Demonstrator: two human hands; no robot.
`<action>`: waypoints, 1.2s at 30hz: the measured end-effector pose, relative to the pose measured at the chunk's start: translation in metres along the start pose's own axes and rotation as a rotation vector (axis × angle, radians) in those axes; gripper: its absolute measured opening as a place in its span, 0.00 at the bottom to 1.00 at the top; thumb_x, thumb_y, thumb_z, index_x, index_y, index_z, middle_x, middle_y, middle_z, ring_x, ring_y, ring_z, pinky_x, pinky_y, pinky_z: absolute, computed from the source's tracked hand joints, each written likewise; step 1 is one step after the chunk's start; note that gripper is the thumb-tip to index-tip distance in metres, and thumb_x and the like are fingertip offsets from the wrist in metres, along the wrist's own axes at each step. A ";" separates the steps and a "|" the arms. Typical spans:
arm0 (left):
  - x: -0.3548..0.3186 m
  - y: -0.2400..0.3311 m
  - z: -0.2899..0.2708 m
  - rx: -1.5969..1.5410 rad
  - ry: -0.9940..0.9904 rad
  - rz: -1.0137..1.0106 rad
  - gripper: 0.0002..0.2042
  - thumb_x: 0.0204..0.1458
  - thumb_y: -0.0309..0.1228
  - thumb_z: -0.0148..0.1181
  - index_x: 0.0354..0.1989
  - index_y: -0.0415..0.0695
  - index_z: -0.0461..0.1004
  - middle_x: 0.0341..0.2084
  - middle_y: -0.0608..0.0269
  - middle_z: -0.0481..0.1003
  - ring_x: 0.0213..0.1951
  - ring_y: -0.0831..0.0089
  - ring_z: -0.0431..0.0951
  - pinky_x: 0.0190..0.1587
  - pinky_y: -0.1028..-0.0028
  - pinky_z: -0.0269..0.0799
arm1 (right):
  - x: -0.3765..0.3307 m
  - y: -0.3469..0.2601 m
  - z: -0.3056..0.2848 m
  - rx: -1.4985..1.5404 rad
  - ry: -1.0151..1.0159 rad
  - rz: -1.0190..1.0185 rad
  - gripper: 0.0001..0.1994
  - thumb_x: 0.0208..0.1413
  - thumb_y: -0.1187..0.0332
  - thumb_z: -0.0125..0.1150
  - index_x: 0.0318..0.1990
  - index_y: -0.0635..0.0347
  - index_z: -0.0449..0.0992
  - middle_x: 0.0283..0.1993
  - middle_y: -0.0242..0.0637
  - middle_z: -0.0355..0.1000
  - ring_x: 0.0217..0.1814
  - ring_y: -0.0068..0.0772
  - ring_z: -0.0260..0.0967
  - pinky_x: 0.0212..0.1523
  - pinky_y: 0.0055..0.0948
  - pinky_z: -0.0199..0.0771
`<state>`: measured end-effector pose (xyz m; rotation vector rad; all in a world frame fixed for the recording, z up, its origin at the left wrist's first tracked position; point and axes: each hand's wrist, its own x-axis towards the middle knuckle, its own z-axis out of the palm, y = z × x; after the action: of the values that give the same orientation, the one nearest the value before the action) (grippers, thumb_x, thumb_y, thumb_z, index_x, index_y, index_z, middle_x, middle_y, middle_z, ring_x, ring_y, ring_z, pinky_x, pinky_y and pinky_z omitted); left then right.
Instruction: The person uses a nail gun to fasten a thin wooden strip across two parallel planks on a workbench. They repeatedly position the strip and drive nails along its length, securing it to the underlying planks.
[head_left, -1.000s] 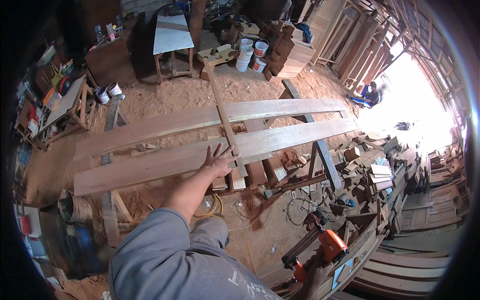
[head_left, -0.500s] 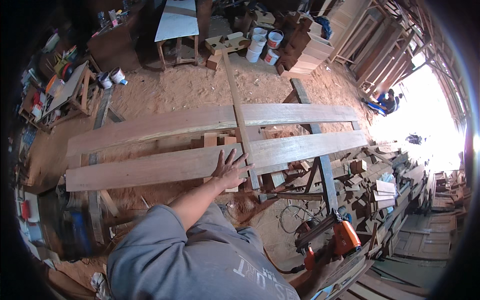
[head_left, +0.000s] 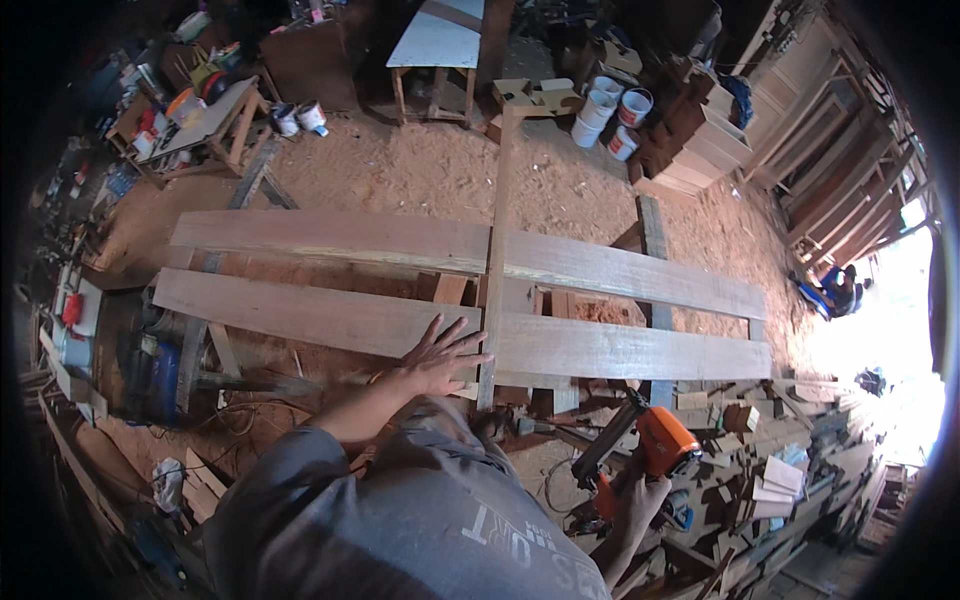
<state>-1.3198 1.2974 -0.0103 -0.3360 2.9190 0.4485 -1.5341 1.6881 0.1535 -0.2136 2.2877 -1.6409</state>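
Left hand has stayed spread flat on the near plank beside the thin cross strip — right hand, low right, now raises the gripped orange nail gun closer.

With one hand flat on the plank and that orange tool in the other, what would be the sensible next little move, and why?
Probably bringing the orange nail gun up to the thin cross strip. The left hand lies spread on the near plank right beside where the strip crosses it, while the right hand holds the tool low, off the wood.
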 end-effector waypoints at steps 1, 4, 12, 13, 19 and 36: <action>0.001 -0.001 0.002 -0.001 0.023 -0.009 0.42 0.59 0.56 0.72 0.83 0.77 0.64 0.89 0.67 0.47 0.88 0.42 0.40 0.84 0.26 0.29 | 0.010 -0.009 0.005 -0.049 -0.037 0.000 0.08 0.73 0.72 0.62 0.42 0.67 0.82 0.28 0.28 0.72 0.28 0.17 0.68 0.27 0.28 0.65; -0.001 0.000 0.012 -0.012 0.062 -0.018 0.42 0.56 0.57 0.74 0.82 0.77 0.66 0.89 0.66 0.47 0.88 0.42 0.40 0.84 0.25 0.28 | 0.035 -0.014 0.012 -0.071 -0.075 -0.027 0.10 0.74 0.69 0.61 0.41 0.67 0.82 0.25 0.27 0.72 0.26 0.19 0.68 0.27 0.31 0.66; 0.008 0.006 0.001 -0.028 -0.063 -0.074 0.44 0.57 0.56 0.75 0.83 0.83 0.60 0.90 0.68 0.41 0.89 0.45 0.36 0.84 0.26 0.26 | 0.060 0.015 0.014 -0.010 -0.203 0.096 0.09 0.73 0.70 0.63 0.50 0.67 0.83 0.29 0.28 0.75 0.29 0.17 0.70 0.29 0.27 0.67; 0.008 0.007 0.001 -0.040 -0.073 -0.078 0.45 0.57 0.55 0.75 0.84 0.83 0.60 0.90 0.68 0.41 0.89 0.45 0.36 0.84 0.26 0.26 | 0.062 0.023 0.016 -0.017 -0.232 0.115 0.09 0.73 0.71 0.63 0.52 0.67 0.83 0.30 0.29 0.75 0.30 0.17 0.71 0.30 0.27 0.67; 0.019 0.012 -0.005 -0.079 -0.062 0.010 0.42 0.60 0.53 0.74 0.84 0.76 0.62 0.90 0.63 0.41 0.88 0.39 0.33 0.84 0.26 0.28 | 0.065 0.022 0.051 -0.055 -0.367 0.172 0.11 0.70 0.74 0.60 0.54 0.68 0.82 0.35 0.31 0.78 0.36 0.19 0.73 0.37 0.28 0.73; 0.048 -0.028 -0.022 -0.069 0.094 0.397 0.41 0.60 0.66 0.66 0.81 0.66 0.70 0.86 0.51 0.52 0.85 0.39 0.50 0.83 0.28 0.38 | -0.002 -0.034 0.175 -0.250 -0.184 0.223 0.15 0.73 0.60 0.69 0.54 0.65 0.84 0.28 0.31 0.76 0.28 0.22 0.72 0.30 0.32 0.74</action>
<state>-1.3618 1.2549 -0.0072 0.2286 3.0673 0.6021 -1.4751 1.5212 0.1348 -0.1518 2.2773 -1.1764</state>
